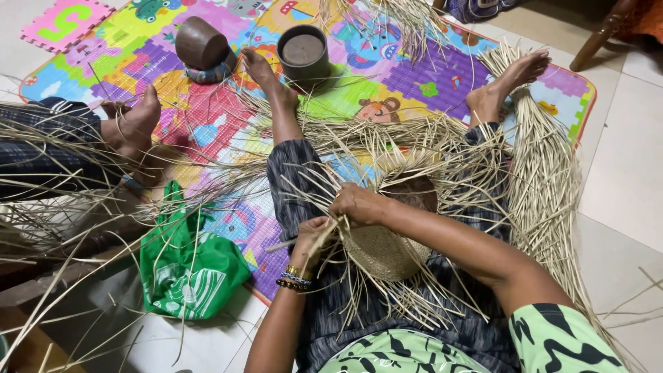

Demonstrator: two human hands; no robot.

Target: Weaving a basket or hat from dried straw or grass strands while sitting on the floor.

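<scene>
The person sits on a colourful foam play mat (pixel 414 83) with legs stretched out, a half-woven straw basket (pixel 387 242) resting on the lap. The left hand (pixel 312 235) is curled closed around a few flat straw strips (pixel 324 238) at the basket's left rim, a beaded bracelet (pixel 295 280) on its wrist. The right hand (pixel 359 204) lies just above it, fingers bent over the rim and pinching strips. Loose strands fan out from the basket in all directions, and a long bundle of straw (pixel 545 179) lies beside the right leg. A green plastic bag (pixel 186 266) sits to the left, near another person's foot (pixel 135 124). 2 dark round moulds (pixel 304 52) stand on the mat beyond the feet
</scene>
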